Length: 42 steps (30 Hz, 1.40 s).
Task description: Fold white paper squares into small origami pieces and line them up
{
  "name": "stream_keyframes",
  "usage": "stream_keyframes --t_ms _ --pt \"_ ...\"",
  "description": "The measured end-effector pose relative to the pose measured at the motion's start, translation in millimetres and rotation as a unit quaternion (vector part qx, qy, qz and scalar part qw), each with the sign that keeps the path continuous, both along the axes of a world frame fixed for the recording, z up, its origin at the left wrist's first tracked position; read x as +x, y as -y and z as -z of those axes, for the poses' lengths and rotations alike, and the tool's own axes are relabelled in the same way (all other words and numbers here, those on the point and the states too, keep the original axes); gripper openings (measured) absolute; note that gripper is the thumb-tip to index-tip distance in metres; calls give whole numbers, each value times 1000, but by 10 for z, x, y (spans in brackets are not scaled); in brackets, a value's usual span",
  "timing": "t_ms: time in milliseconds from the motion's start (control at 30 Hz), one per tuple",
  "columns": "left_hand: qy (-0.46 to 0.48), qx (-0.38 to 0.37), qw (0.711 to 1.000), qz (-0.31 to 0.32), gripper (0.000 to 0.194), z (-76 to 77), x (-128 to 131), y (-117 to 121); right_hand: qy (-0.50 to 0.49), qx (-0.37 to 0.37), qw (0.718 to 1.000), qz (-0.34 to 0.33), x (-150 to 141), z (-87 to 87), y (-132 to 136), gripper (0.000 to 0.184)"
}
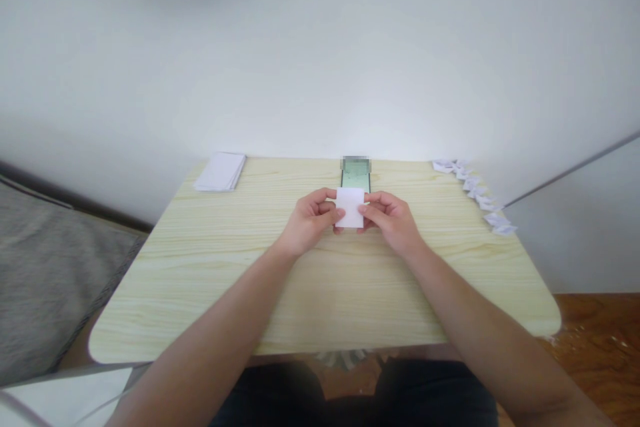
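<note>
Between my two hands is a small white square of paper [351,204], held up above the middle of the table. My left hand [314,215] grips its left edge, thumb in front and fingers behind. My right hand [389,215] pinches the right edge in the same way, with the thumb on the front face. Just behind the paper lies a phone [356,179] with a pale green screen, its lower part hidden by the paper and my fingers.
A stack of white paper [220,172] lies at the table's back left. Several folded white paper pieces [483,199] form a row along the right edge. The light wood table [200,267] meets a white wall [320,67] at the back. Grey fabric [65,260] is at the left.
</note>
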<state>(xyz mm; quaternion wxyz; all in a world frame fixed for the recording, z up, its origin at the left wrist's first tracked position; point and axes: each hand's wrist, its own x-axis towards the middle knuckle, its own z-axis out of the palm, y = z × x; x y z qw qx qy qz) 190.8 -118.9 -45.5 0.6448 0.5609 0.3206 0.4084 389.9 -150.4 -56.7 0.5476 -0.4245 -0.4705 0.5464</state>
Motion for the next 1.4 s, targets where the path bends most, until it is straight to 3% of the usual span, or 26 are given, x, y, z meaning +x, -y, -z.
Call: stream_keyframes --t_ms 200,467,867,967,1133,1267,1400 --pt "44 -10 999 10 33 22 8 7 -2 13 1000 -1 5 -19 7 27" --pt "88 -46 995 -1 7 -39 20 29 -32 8 999 -34 26 0 6 11" --pt "90 -49 995 -5 8 -20 3 11 -53 -14 997 -56 39 10 -4 11" --pt "78 -37 996 -16 8 -29 7 12 -64 -29 996 -61 40 -14 -8 14" --pt "42 34 998 -39 9 -6 16 15 -63 -68 992 -80 18 -68 11 41" --pt "22 85 995 -55 11 20 17 24 -47 -73 993 -81 10 -61 18 29" --pt "-18 96 994 -40 15 -3 -7 45 -14 -26 999 -22 16 -52 10 25"
